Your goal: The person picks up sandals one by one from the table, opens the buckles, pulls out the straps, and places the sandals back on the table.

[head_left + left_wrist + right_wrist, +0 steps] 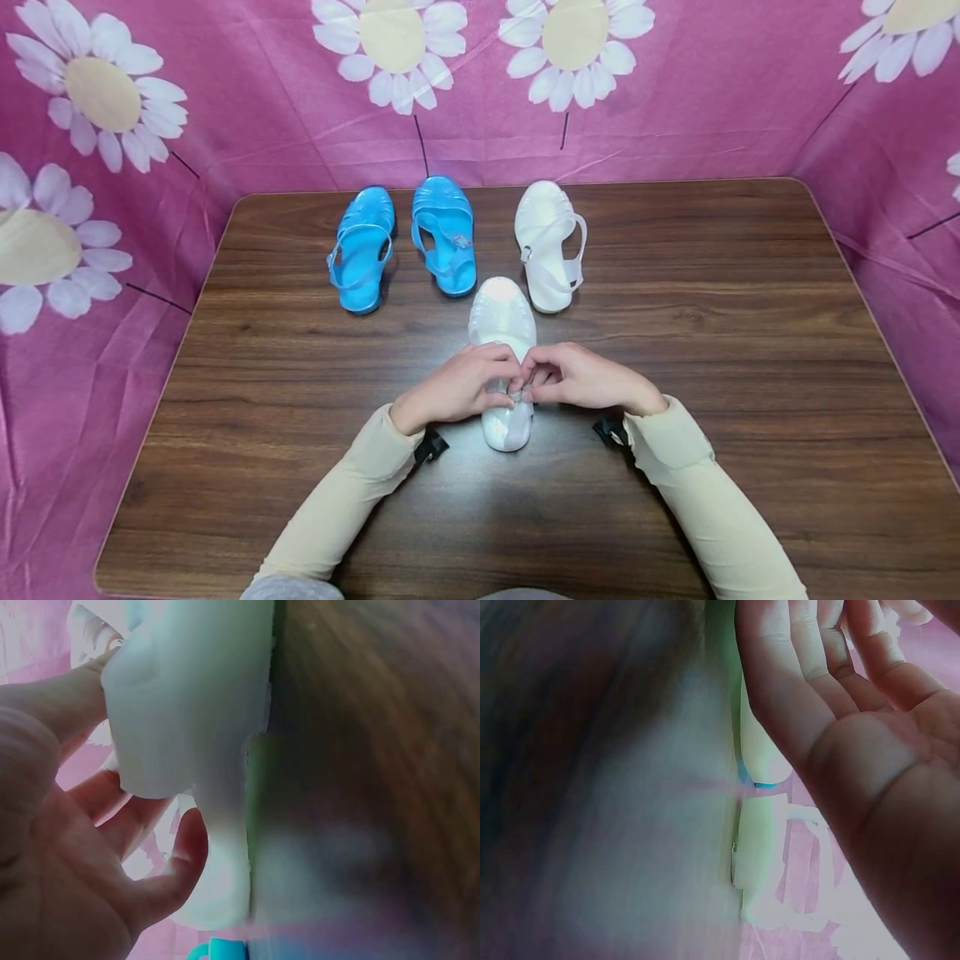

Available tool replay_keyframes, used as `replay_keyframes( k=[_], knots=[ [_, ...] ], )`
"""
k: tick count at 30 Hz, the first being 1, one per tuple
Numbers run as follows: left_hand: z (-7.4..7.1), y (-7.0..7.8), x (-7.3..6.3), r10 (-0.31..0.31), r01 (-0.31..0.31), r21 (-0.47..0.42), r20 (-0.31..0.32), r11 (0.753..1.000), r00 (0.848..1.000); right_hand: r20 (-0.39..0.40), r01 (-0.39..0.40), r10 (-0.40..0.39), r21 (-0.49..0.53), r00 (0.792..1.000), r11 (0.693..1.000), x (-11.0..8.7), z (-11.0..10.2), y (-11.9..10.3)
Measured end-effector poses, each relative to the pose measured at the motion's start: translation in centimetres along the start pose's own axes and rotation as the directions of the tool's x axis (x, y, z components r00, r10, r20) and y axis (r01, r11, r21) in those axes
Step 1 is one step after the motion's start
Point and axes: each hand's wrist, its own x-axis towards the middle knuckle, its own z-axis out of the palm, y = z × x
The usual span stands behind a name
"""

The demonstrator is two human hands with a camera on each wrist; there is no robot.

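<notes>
A white sandal (501,312) lies in the middle of the table, its toe pointing away from me. Over its ankle strap (516,397) my two hands meet fingertip to fingertip. The left hand (459,385) pinches the strap from the left, thumb nearest me. From the other side the right hand (588,379) pinches it with bent fingers, which partly hide the buckle area. In the left wrist view the sandal's pale heel part (180,705) stands close beside the left palm. The right wrist view shows the right hand's curled fingers (780,667) covering much of the sandal.
Another white sandal (547,242) lies just beyond, to the right, with its strap standing up. Two blue sandals, a left one (363,246) and a right one (446,233), lie at the back left. Pink cloth (285,100) with large daisies hangs behind the wooden table (712,317).
</notes>
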Motion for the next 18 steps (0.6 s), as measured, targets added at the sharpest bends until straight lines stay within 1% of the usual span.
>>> replay_keyframes(
  k=[3, 8, 12, 14, 18],
  knots=[
    [0.06, -0.28, 0.06, 0.012, -0.013, -0.078, -0.017, 0.997, 1.000, 0.007, 0.006, -0.006, 0.006, 1.000, 1.000, -0.04, -0.10, 0.06],
    [0.12, -0.69, 0.07, 0.008, -0.013, -0.212, -0.025, 0.977, 1.000, 0.012, 0.003, -0.003, 0.014, 1.000, 1.000, -0.14, -0.27, 0.10],
    [-0.07, -0.53, 0.03, -0.009, 0.002, -0.254, -0.024, 0.967, 1.000, 0.015, -0.001, 0.000, 0.048, 1.000, 0.999, -0.20, -0.32, 0.04],
    [-0.15, -0.40, 0.06, -0.029, 0.022, -0.270, -0.021, 0.963, 0.999, 0.015, -0.002, 0.001, 0.057, 1.000, 0.998, -0.22, -0.32, 0.04],
    [-0.22, -0.23, 0.13, -0.068, 0.061, -0.285, -0.012, 0.956, 0.998, -0.001, 0.000, 0.000, 0.034, 1.000, 0.999, -0.23, -0.28, 0.02]
  ],
)
